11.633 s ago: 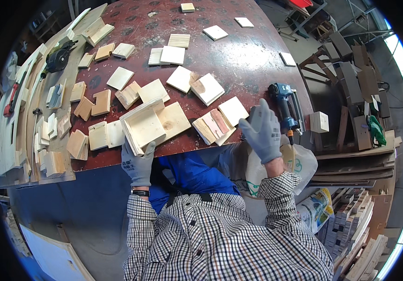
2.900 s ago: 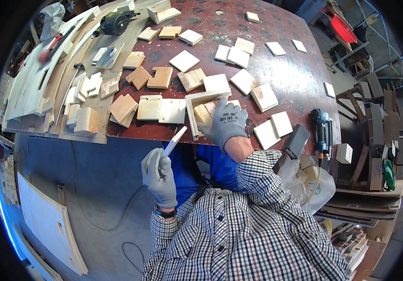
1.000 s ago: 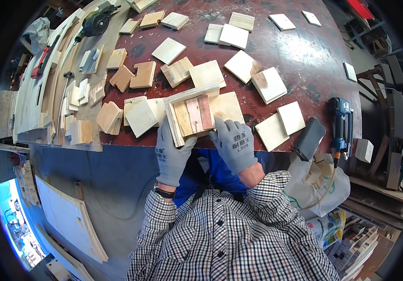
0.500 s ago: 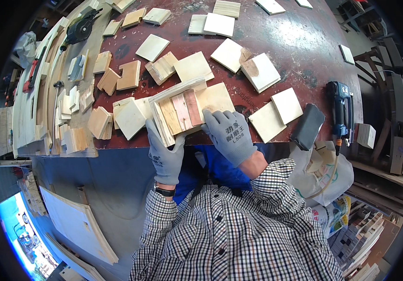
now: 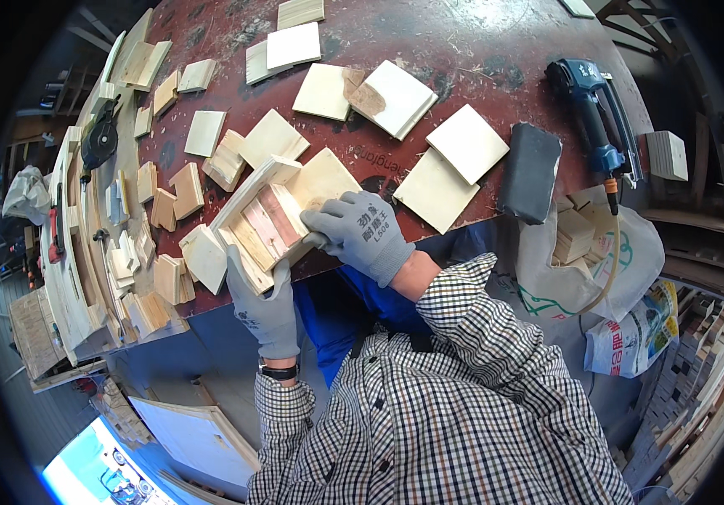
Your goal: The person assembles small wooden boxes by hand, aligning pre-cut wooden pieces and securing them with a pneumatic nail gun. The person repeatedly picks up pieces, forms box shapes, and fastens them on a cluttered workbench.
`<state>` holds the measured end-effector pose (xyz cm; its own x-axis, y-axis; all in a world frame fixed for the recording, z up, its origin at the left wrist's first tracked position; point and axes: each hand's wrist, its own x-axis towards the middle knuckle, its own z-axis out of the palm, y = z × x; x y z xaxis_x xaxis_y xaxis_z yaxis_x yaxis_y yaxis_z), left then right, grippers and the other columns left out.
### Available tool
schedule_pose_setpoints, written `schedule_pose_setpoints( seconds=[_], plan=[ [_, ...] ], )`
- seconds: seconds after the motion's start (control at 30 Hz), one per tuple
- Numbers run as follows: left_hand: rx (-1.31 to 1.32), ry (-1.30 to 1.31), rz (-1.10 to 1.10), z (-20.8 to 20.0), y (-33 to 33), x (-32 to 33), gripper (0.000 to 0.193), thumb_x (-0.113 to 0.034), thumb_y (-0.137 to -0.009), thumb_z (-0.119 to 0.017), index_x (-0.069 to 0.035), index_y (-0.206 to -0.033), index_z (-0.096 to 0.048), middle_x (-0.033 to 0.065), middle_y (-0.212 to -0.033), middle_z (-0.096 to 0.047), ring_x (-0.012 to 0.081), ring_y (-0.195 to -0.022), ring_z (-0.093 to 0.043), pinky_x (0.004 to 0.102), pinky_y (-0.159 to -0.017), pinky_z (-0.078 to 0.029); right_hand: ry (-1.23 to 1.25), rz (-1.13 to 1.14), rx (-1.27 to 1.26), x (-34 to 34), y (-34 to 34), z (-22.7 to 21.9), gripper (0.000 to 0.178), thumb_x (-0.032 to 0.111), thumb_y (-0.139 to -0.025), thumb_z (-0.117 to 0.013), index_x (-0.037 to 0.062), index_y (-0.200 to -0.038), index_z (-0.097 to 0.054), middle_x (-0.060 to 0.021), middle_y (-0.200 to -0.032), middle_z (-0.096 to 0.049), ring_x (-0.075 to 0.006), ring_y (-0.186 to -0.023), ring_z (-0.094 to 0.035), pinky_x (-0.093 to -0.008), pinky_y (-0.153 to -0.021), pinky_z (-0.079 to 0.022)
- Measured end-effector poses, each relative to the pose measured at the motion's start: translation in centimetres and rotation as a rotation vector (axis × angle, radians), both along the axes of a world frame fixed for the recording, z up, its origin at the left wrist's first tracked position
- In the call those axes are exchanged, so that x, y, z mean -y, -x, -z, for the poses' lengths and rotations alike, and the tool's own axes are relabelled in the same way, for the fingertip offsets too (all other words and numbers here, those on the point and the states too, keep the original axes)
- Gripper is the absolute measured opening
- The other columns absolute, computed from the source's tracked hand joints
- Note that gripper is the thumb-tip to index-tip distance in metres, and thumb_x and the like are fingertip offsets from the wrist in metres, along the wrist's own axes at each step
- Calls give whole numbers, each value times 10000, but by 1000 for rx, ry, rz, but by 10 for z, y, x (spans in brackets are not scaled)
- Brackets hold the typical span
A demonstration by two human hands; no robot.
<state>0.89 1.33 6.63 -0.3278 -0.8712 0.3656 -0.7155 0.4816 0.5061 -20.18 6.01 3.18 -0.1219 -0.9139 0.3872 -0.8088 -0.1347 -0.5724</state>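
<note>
Both gloved hands are closed on one small wooden box at the near edge of the table (image 5: 362, 34). The left hand (image 5: 265, 316) cups the box's near-left corner from below, thumb toward the near side; the right hand (image 5: 362, 231) has its fingers at the near-right end, probably pinching the wall there, though its thumb is partly hidden. The wooden box (image 5: 246, 195) sits between them, tilted with its hollow facing the person, a grip that likely steadies both ends while leaving the inside in sight. In that hollow lie wood strips, a pink strip (image 5: 273, 220) among them. Just beyond the right hand lies a pale board (image 5: 324, 177), partly behind the box. Farther to that hand's right, two overlapping square boards (image 5: 467, 143), a dark grey block (image 5: 530, 172) and a blue nail gun (image 5: 589, 105) rest on the table (the gun's hose trails off the edge), perhaps kept there to be reachable yet out of the way. Beyond the left hand, small cut pieces lie scattered.
</note>
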Motion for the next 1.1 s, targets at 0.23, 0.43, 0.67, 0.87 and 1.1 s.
schedule_pose_setpoints(
  seconds=[0.23, 0.43, 0.67, 0.87, 1.1],
  plan=[
    [28, -78, -19, -8, 3, -5, 826, -138, -898, -841, 43, -1579, -411, 261, -1526, -535, 387, -1395, -552, 466, -1150, -457, 38, 21, -127, -9, -5, 0, 496, 418, -986, -654, 122, -1383, -628, -2, -935, -595, -181, -808, -605, -361, -722, -468],
    [1, -90, -24, -5, 1, -8, 827, -179, -930, -827, 46, -1588, -380, 242, -1566, -475, 373, -1426, -510, 474, -1182, -428, -57, -37, -35, -10, 0, -8, 587, 406, -972, -659, 128, -1483, -576, -25, -1034, -620, -185, -859, -606, -375, -750, -485],
    [12, -127, -60, -7, 3, -9, 843, -204, -933, -829, 44, -1589, -361, 235, -1584, -437, 364, -1440, -493, 471, -1188, -424, -121, -55, -60, -8, 3, -12, 592, 310, -959, -612, 142, -1523, -551, -14, -1089, -644, -172, -852, -601, -366, -759, -482],
    [-68, -160, -39, 0, -8, -12, 839, -126, -912, -833, 30, -1586, -359, 210, -1572, -440, 319, -1422, -495, 442, -1176, -441, -103, -64, -51, -4, 3, -16, 600, 313, -934, -630, 163, -1513, -585, 31, -904, -567, -143, -742, -550, -340, -701, -433],
    [0, -103, -9, 3, -9, -10, 831, -164, -892, -863, -2, -1550, -382, 270, -1470, -515, 420, -1278, -610, 484, -1041, -544, -110, -44, -81, -4, 4, -21, 579, 348, -857, -756, 174, -1405, -685, 79, -854, -573, -118, -679, -496, -325, -672, -392]
  ],
)
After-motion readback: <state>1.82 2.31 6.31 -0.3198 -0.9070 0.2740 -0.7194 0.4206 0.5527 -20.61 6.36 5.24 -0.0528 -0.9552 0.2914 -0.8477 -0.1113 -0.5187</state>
